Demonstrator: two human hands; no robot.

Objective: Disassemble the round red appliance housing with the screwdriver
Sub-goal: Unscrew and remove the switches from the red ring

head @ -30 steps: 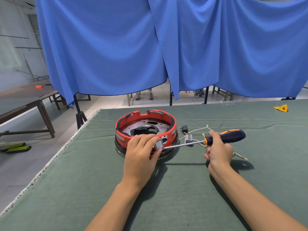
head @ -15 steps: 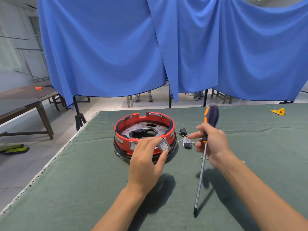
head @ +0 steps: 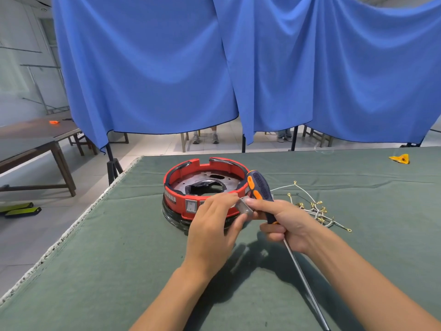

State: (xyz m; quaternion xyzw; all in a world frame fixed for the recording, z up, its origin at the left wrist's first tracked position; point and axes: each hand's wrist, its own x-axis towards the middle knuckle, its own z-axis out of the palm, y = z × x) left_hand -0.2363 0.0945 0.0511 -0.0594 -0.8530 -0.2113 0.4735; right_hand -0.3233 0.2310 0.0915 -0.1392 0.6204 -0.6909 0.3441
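The round red appliance housing [head: 205,194] sits on the green felt table [head: 119,259] at about 12 o'clock from the hands, its open top showing a dark metal plate with a jagged central hole. A grey rocker switch [head: 191,206] is set in its near wall, at 9 o'clock from the left hand [head: 213,229].

That hand is raised just in front of the housing and hides part of its near rim; its fingers and thumb pinch a small grey switch block [head: 245,207]. The right hand [head: 287,224] is curled round the screwdriver [head: 260,187], whose blue-and-orange handle points up toward 11 o'clock and covers the housing's right edge, while the steel shaft runs down toward 5 o'clock over the felt. The right fingertips also touch the grey block, so both hands meet on it.

At 3 o'clock from the housing lies a tangle of white wires [head: 315,209] with brass ring terminals. Far off at 2 o'clock a small yellow piece [head: 401,158] rests near the table's far edge.

Behind the table hang blue curtains [head: 238,68] on dark stands; under their hem, chair legs and shoes show on a pale tiled floor. At 10 o'clock stands a brown wooden table [head: 35,139] bearing a small orange object [head: 54,122].
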